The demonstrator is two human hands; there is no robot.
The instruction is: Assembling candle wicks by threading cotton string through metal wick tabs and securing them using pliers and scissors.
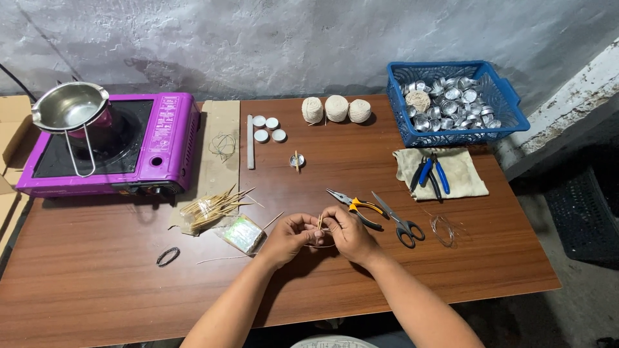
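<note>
Premises present as a makeshift home craft workshop, not a fitted one; a wooden bench [97,283] stands against a rough, unpainted plaster wall [290,38]. On it: a purple portable gas stove [161,138] with a steel pot [68,106]; balls of string [336,108]; pliers [351,205]; scissors [396,222]; a blue basket [509,119] of small metal cups [448,103]; bamboo sticks [213,206].

Both hands, left [288,237] and right [350,233], meet over a thin wooden stick [320,223]; the fingers hide most of it, and whether thread is wound on it is too small to tell. Forearms cut off by bottom edge. Pale round object [330,341] at bottom edge, mostly out of frame. Cardboard [11,129] cropped at left. Blue basket [500,96] contents too small to tell apart.
</note>
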